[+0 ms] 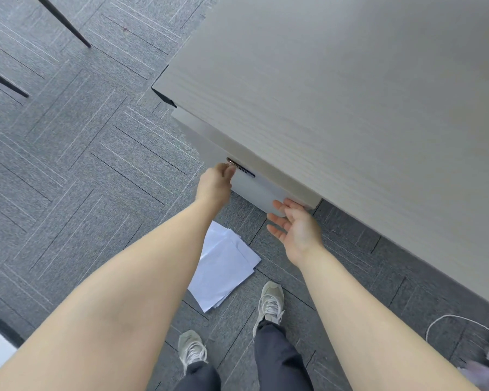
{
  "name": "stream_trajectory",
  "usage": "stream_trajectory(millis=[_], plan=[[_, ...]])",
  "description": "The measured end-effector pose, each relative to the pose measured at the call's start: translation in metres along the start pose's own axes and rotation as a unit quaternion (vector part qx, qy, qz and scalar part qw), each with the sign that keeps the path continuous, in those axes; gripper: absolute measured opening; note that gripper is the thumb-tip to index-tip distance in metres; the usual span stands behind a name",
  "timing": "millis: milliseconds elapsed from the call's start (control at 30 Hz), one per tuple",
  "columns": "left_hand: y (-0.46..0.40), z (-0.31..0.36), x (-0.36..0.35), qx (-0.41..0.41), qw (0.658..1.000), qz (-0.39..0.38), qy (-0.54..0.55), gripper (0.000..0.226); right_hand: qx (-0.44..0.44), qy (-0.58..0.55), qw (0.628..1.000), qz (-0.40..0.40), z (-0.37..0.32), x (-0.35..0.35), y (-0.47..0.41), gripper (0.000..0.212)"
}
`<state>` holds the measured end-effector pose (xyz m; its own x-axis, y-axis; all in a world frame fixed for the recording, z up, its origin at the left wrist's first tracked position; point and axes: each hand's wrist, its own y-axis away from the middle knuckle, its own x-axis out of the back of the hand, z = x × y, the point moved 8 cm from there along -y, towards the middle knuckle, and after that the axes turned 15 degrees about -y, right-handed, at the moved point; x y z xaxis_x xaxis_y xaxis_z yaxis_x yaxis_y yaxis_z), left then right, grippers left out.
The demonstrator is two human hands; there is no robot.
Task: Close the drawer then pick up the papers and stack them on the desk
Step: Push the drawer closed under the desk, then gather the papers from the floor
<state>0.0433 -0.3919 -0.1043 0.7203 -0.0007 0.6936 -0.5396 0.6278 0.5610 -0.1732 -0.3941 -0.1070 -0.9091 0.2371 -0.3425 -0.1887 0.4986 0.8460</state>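
A light wood-grain desk [336, 94] fills the upper right. Under its front edge a white drawer front [254, 190] shows, with a dark lock panel [246, 173] and a small metal key [231, 163]. My left hand [215, 184] is pinched on that key at the drawer's left part. My right hand [295, 225] is open, palm up, fingers spread, at the drawer's lower right corner. A loose pile of white papers [225, 266] lies on the carpet below the drawer, between my arms.
Grey patterned carpet tiles [82, 165] cover the floor. Dark chair legs [65, 22] stand at the upper left. My two feet in grey sneakers [270, 301] are next to the papers. A white cable [460, 320] loops on the floor at the lower right.
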Motion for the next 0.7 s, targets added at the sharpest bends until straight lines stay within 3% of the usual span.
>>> stream_trajectory(millis=[100, 300, 533, 700], plan=[[0.027, -0.016, 0.004, 0.007, 0.999, -0.027, -0.020, 0.050, 0.016, 0.050, 0.999, 0.005, 0.003, -0.004, 0.012, 0.038], [0.104, -0.127, 0.011, -0.001, 0.996, -0.085, -0.036, 0.034, 0.044, 0.116, 0.991, 0.048, 0.057, -0.002, 0.055, 0.036], [0.084, -0.348, -0.018, 0.111, 0.982, -0.137, -0.069, 0.027, -0.017, 0.186, 0.973, 0.135, 0.237, 0.044, 0.014, 0.035], [0.026, -0.463, -0.079, 0.155, 0.976, -0.151, -0.026, 0.036, -0.082, 0.242, 0.949, 0.185, 0.358, 0.113, -0.058, 0.032]])
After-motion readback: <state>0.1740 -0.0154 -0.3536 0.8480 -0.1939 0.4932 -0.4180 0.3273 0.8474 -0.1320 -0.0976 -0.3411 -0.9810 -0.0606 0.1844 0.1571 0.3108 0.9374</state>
